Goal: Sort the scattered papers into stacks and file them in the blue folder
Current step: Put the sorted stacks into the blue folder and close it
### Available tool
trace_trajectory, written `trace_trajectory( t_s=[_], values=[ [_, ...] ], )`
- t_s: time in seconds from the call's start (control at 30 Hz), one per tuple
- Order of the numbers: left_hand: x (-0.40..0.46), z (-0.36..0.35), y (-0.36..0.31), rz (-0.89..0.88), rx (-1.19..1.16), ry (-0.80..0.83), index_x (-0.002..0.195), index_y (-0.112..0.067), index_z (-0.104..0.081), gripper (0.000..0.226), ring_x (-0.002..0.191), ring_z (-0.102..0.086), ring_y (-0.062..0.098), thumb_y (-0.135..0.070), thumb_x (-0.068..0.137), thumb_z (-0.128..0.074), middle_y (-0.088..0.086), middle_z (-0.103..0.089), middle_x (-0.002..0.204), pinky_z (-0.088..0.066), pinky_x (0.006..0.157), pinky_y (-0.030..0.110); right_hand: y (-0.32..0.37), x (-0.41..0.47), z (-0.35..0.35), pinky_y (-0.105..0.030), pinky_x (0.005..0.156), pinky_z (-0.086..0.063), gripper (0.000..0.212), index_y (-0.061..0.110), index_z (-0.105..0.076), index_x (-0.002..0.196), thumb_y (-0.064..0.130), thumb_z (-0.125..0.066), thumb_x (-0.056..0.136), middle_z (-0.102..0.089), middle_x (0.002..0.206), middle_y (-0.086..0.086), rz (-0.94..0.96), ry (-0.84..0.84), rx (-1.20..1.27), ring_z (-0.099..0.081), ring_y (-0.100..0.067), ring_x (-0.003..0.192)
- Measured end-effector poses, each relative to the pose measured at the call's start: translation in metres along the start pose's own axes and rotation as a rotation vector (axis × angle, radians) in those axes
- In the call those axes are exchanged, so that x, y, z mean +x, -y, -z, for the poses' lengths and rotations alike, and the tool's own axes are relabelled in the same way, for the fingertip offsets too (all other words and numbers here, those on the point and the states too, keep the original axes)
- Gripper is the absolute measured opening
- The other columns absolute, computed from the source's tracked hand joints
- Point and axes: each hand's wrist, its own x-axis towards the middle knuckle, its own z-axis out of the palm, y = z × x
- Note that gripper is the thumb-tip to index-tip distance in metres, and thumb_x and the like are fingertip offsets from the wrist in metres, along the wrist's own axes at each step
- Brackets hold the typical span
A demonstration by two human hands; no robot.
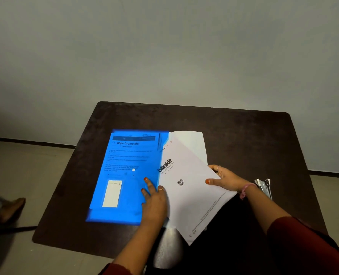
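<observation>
the dark table (234, 135) carried everything, and the blue folder (125, 175) lay flat on it under and beyond the person's left hand (154, 201), its long axis running away from the person toward the wall. a printed sheet headed "wipe drying mat" showed through its translucent cover. between the two hands, a white blinkit sheet (192, 195) sat tilted, its long axis running diagonally from beside the folder's far right corner down toward the person, its left edge at the folder's right edge. another white paper (192, 141) lay beneath it, beyond the right hand (226, 180). the left hand rested with straight, spread fingers on the folder's cover near its right edge. the right hand pinched the blinkit sheet's right edge, thumb on top. a metal stapler (263, 187) lay just right of the right wrist.
</observation>
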Motion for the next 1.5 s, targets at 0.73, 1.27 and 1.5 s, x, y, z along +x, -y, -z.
trace_trajectory(
  t_s=[0.73, 1.27, 1.5],
  values=[
    [-0.008, 0.003, 0.0, 0.106, 0.016, -0.033, 0.148, 0.004, 0.007, 0.063, 0.143, 0.003, 0.049, 0.004, 0.097, -0.03, 0.021, 0.027, 0.153, -0.035, 0.103, 0.062, 0.009, -0.006, -0.01, -0.028, 0.073, -0.056, 0.043, 0.024, -0.047, 0.123, 0.015, -0.068, 0.086, -0.066, 0.112, 0.003, 0.01, -0.128, 0.177, -0.068, -0.017, 0.095],
    [-0.003, 0.001, 0.002, 0.061, 0.116, -0.014, 0.147, 0.007, 0.008, 0.061, 0.143, -0.002, 0.049, 0.005, 0.098, -0.029, 0.022, 0.025, 0.154, -0.043, 0.098, 0.06, 0.009, 0.01, -0.069, -0.02, 0.09, -0.042, 0.058, 0.012, -0.037, 0.139, 0.013, -0.065, 0.089, -0.047, 0.128, 0.002, 0.112, -0.412, 0.142, -0.051, -0.015, 0.114],
    [-0.003, 0.0, 0.003, 0.065, 0.108, -0.035, 0.148, 0.005, 0.005, 0.059, 0.143, -0.003, 0.048, 0.002, 0.1, -0.028, 0.021, 0.024, 0.155, -0.043, 0.098, 0.058, 0.025, 0.014, -0.128, -0.013, 0.089, -0.043, 0.057, 0.012, -0.03, 0.142, 0.018, -0.059, 0.094, -0.046, 0.13, 0.005, 0.146, -0.472, 0.145, -0.049, -0.009, 0.112]
  ],
)
